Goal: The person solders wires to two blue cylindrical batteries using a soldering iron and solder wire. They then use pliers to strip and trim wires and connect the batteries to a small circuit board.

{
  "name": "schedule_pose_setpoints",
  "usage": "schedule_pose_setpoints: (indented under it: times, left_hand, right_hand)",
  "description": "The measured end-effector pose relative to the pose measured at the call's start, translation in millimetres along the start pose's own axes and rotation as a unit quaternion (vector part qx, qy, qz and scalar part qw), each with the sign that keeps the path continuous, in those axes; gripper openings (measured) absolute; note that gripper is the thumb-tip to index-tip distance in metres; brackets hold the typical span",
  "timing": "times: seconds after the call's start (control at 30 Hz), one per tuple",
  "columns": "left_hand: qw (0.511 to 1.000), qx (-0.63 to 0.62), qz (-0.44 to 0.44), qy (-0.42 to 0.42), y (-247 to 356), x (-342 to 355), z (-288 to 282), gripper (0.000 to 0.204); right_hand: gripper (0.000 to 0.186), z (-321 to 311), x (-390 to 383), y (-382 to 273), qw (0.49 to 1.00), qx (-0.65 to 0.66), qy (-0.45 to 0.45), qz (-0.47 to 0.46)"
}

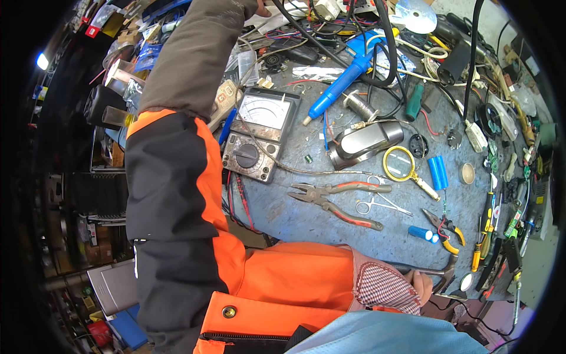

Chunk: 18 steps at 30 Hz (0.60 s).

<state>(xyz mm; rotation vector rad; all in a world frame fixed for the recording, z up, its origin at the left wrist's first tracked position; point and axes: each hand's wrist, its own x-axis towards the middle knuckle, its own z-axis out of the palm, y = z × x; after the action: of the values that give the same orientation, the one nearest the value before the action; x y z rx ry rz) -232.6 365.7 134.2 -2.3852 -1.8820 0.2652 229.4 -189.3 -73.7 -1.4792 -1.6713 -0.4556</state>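
Hammer point(435, 272) by the right hand point(420, 287), near the table's point(277, 206) near edge.
Cannot tell the grip of this or the cropped left hand point(262, 9); could slide off if nudged by the checked cuff point(386, 287).

The bench point(271, 219) has a worn, blue-grey top. On it lie an analog meter point(259, 131), a silver-and-black device point(368, 143), red-and-grey pliers point(324, 192) with forceps point(394, 206) beside their spread handles, a gold-rimmed magnifier point(399, 163), paired blue cylinders point(437, 172) and yellow-handled pliers point(446, 228); a hammer point(450, 272) is at the near edge.
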Motion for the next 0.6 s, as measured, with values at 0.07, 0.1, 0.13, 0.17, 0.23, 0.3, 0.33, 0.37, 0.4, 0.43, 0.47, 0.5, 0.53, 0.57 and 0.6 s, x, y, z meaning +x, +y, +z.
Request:
schedule_pose_setpoints:
  times: [0.07,0.1,0.13,0.17,0.23,0.3,0.33,0.37,0.4,0.43,0.47,0.5,0.53,0.57,0.6]
  left_hand:
    - [1.0,0.005,0.001,-0.009,7,-29,-21,0.04]
    - [1.0,0.009,0.006,-0.015,13,-42,-34,0.04]
    - [1.0,0.01,0.009,-0.019,20,-58,-48,0.04]
    - [1.0,0.015,0.012,-0.022,27,-73,-63,0.04]
    - [1.0,0.019,0.011,-0.019,37,-113,-90,0.04]
    - [1.0,0.01,0.021,0.009,46,-138,-111,0.04]
    - [0.999,0.007,0.015,0.034,49,-155,-120,0.04]
    - [0.995,0.041,-0.015,0.091,41,-198,-128,0.036]
    - [0.993,-0.037,-0.02,0.108,38,-226,-136,0.04]
    - [0.981,-0.078,0.006,0.176,18,-252,-133,0.032]
    - [0.959,-0.13,0.049,0.247,-3,-266,-118,0.024]
    - [0.931,-0.143,0.048,0.332,-5,-294,-111,0.019]
    - [0.896,-0.149,0.043,0.415,2,-329,-105,0.014]
    - [0.868,-0.17,0.02,0.466,9,-355,-97,0.011]
    - [0.836,-0.191,-0.002,0.515,14,-376,-86,0.008]
  right_hand:
    - [0.026,3,3,1,1.0,-0.001,0.007,-0.004]
    - [0.026,5,5,1,1.0,-0.009,0.01,-0.006]
    - [0.027,4,5,0,1.0,-0.017,0.011,-0.008]
    - [0.027,3,4,0,1.0,-0.008,0.006,0.003]
    - [0.028,1,2,1,1.0,0.016,-0.007,0.019]
    - [0.028,-4,5,-5,1.0,0.008,-0.019,0.019]
    - [0.028,-7,5,-7,1.0,0.009,-0.024,0.018]
    - [0.028,-6,8,2,0.998,0.039,-0.036,0.02]
    - [0.028,-8,6,2,0.997,0.045,-0.047,0.029]
    - [0.028,-9,5,2,0.996,0.053,-0.056,0.041]
    - [0.028,-8,1,-4,0.998,0.035,-0.037,0.041]
    - [0.028,-5,-2,-6,0.999,0.029,-0.021,0.037]
    - [0.028,-3,-2,-4,0.999,0.028,-0.005,0.032]
    - [0.027,-4,1,-1,1.0,0.021,-0.012,-0.009]
    - [0.027,-2,3,1,0.999,0.031,-0.006,-0.012]
